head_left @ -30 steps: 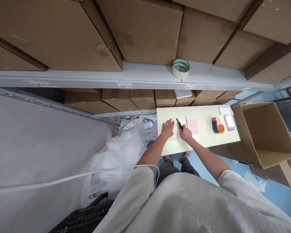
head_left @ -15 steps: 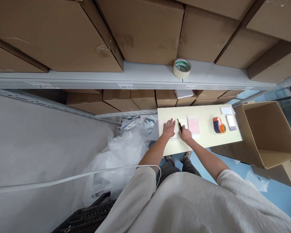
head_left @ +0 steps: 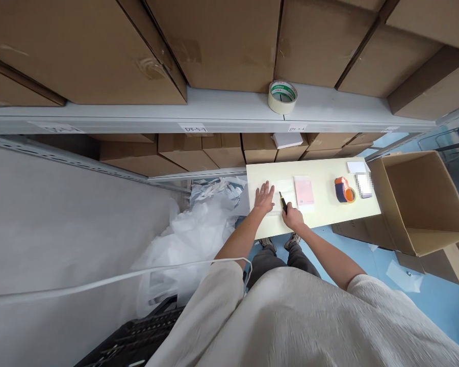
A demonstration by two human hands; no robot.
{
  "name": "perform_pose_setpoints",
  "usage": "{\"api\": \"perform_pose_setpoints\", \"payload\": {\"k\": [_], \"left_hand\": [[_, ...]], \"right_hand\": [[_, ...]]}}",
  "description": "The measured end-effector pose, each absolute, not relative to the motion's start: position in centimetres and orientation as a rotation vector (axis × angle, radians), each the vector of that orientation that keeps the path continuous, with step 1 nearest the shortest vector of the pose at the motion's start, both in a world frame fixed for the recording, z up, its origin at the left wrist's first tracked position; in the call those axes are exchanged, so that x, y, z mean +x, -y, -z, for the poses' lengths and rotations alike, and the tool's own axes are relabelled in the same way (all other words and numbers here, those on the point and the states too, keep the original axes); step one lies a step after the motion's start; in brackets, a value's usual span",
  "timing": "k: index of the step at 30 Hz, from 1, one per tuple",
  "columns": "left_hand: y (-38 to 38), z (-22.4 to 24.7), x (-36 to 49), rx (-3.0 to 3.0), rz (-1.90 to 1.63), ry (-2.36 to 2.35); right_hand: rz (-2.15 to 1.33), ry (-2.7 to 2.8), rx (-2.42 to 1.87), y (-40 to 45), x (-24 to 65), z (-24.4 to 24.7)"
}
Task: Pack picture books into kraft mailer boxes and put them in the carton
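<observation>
My left hand (head_left: 264, 198) lies flat with its fingers spread on a thin clear sheet (head_left: 277, 187) at the left part of the cream table (head_left: 325, 216). Beside it, my right hand (head_left: 292, 216) is closed round a black and yellow utility knife (head_left: 283, 202), whose tip points away from me and a little left. A pink booklet (head_left: 303, 191) lies just to the right of the knife. Farther right on the table are an orange and dark blue tape dispenser (head_left: 344, 190) and white cards (head_left: 356, 167).
A shelf (head_left: 229, 109) full of cardboard boxes crosses the view above the table, with a tape roll (head_left: 282, 98) on its edge. An open carton (head_left: 424, 204) stands right of the table, white plastic wrapping (head_left: 191, 234) to its left. A white cable (head_left: 118, 282) crosses at the left.
The whole view has shifted slightly, so the shelf and table sit higher. My right hand with the knife is a little lower relative to the booklet. My left hand stays flat on the sheet.
</observation>
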State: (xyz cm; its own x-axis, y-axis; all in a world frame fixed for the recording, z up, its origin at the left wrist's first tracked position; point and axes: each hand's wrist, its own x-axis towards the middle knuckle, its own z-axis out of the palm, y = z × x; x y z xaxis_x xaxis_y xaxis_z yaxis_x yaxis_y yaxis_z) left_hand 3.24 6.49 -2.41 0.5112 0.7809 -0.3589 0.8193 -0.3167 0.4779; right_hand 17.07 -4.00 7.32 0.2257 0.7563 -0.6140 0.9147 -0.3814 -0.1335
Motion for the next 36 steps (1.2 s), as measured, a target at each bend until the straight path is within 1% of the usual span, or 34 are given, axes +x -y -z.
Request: {"api": "perform_pose_setpoints", "payload": {"k": [4, 10, 15, 21, 31, 36], "left_hand": [[-4.4, 1.4, 3.1, 2.157, 0.006, -1.356], [-2.0, 0.8, 3.1, 2.194, -0.008, -1.344], [-0.5, 1.4, 2.2, 2.296, 0.082, -1.303], [0.2, 2.5, 1.9, 2.274, 0.189, -1.289], [0.5, 3.5, 2.2, 2.203, 0.179, -1.314], [0.3, 3.7, 2.2, 2.18, 0.193, -1.324]], "right_hand": [[0.882, -1.577, 2.206, 5.7, 16.8, -7.8], [0.852, -1.596, 2.173, 8.1, 16.8, -7.3], [0.834, -1.619, 2.134, 9.5, 16.9, -7.1], [0.836, -1.626, 2.121, 11.1, 16.7, -7.8], [0.858, -1.631, 2.062, 14.3, 17.1, -8.3], [0.9, -1.621, 2.053, 14.5, 17.4, -9.5]]}}
